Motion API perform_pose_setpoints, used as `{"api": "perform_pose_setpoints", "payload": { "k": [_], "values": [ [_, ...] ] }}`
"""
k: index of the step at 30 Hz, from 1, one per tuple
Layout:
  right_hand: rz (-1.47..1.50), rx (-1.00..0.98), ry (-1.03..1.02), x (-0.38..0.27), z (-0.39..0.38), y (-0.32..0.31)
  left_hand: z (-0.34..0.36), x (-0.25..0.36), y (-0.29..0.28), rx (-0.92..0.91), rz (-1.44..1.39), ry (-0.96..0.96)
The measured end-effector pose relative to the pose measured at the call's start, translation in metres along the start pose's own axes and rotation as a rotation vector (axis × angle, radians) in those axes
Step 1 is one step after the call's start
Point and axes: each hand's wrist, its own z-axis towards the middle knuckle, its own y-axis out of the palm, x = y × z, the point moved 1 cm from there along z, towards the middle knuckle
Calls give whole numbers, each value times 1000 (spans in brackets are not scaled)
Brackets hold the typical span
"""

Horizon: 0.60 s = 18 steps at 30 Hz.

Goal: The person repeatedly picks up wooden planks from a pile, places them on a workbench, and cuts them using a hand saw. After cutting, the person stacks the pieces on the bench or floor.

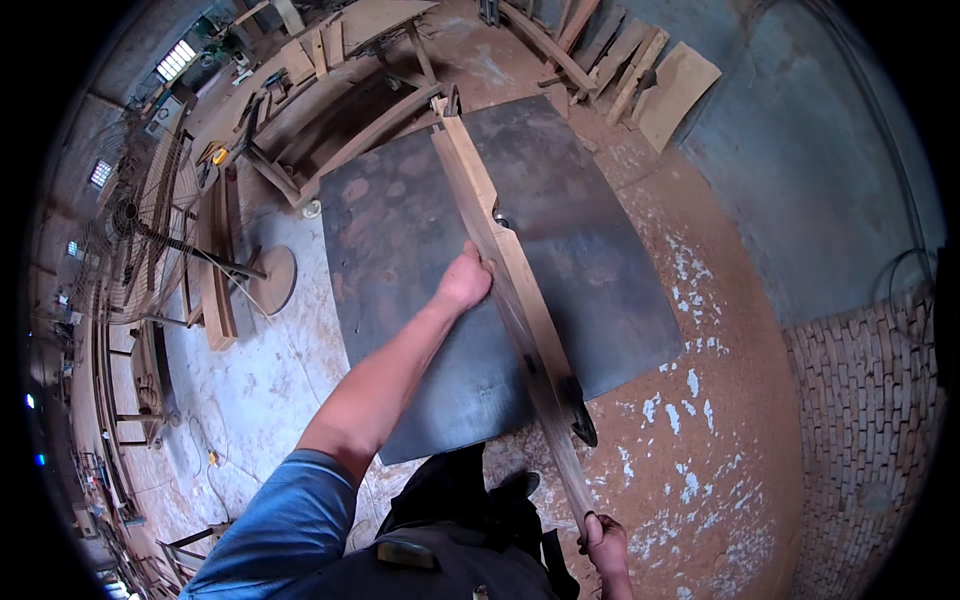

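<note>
A long brown wooden strip lies lengthwise over the dark metal table, its near end reaching past the table's edge. Along its right side runs a pale wooden guide board, with a notch around a small round metal part. My left hand grips the strip's left side just short of that notch. Beyond the table's near edge, my right hand is closed on the strip's near end. A black clamp sits at the guide board's near end; another clamp is at its far end.
A wooden workbench stands beyond the table. To the left are a large caged fan, its round base and stacked boards. Loose boards lean at the far right, and a brick stack rises at right.
</note>
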Motion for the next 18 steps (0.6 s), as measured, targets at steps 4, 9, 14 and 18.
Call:
{"api": "perform_pose_setpoints", "payload": {
  "k": [4, 9, 14, 18],
  "values": [
    [-43, 2, -74, -32, 19, 14, 38, -5, -12, 36, -19, 28],
    [-98, 35, -112, -71, 41, 31, 71, 15, -44, -30, -77, -95],
    [-118, 35, -186, -83, 47, 40, 68, 0, -51, -5, -165, -39],
    [-148, 65, -195, -77, 56, 39, -16, 7, 0, 4, -44, 46]
  ]
}}
